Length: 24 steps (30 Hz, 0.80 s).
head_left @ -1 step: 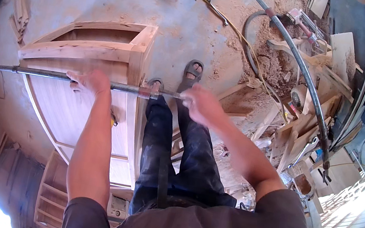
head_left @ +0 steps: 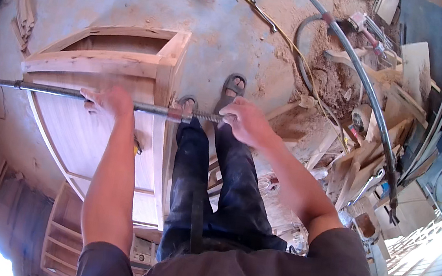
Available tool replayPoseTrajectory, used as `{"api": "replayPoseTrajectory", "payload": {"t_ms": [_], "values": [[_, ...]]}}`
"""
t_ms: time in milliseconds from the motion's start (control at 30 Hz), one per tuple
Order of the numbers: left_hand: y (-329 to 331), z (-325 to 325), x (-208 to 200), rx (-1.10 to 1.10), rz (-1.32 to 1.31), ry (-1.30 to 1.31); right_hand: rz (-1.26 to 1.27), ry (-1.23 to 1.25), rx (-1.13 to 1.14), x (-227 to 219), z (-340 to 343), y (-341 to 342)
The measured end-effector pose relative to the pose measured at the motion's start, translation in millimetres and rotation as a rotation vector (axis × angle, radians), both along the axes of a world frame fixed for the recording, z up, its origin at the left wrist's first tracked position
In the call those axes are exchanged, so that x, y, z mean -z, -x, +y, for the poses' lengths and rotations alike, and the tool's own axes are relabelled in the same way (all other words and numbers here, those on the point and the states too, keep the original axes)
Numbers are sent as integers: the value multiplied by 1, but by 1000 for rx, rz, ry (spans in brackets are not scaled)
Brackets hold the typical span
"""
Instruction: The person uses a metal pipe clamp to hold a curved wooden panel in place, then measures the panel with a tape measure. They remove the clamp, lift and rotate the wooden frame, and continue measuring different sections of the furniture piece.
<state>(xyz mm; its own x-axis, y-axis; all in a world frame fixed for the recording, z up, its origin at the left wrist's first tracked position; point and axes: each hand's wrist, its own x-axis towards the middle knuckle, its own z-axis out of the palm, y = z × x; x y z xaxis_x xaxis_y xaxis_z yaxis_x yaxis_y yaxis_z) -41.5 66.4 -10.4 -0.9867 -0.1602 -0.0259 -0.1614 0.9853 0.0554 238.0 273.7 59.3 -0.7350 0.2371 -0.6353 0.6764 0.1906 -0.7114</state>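
A long metal pipe clamp point(head_left: 149, 108) runs level across a pale wooden cabinet or box frame point(head_left: 171, 68). My left hand point(head_left: 111, 101) is wrapped round the pipe above the cabinet's panel. At the pipe's right end, over my legs, a threaded screw point(head_left: 208, 117) sticks out of a reddish clamp head point(head_left: 179, 116). My right hand point(head_left: 248, 122) closes on the outer end of that screw, its fingers bunched together. The grip itself hides what is at the screw's tip. A small yellow and dark object point(head_left: 138, 147) lies on the panel beside my left forearm.
A second pipe clamp point(head_left: 364, 79) slants down on the right. A yellow hose point(head_left: 287, 36) crosses the dusty floor. Scrap wood point(head_left: 358, 158) and sawdust point(head_left: 327, 77) are heaped at the right. Wooden shelving point(head_left: 62, 237) stands at lower left. My feet are beside the cabinet.
My right hand has turned a little at the screw's end, its knuckles now higher. My left hand and the pipe stay nearly in place.
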Motion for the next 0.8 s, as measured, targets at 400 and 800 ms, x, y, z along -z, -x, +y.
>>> {"api": "replayPoseTrajectory", "payload": {"t_ms": [400, 800], "values": [[-4, -6, -7, -55, -60, -197, -462, -319, 8, 306, 107, -9], [-4, 38, -35, -81, -87, -242, -416, -932, -152, 451, 225, 40]]}}
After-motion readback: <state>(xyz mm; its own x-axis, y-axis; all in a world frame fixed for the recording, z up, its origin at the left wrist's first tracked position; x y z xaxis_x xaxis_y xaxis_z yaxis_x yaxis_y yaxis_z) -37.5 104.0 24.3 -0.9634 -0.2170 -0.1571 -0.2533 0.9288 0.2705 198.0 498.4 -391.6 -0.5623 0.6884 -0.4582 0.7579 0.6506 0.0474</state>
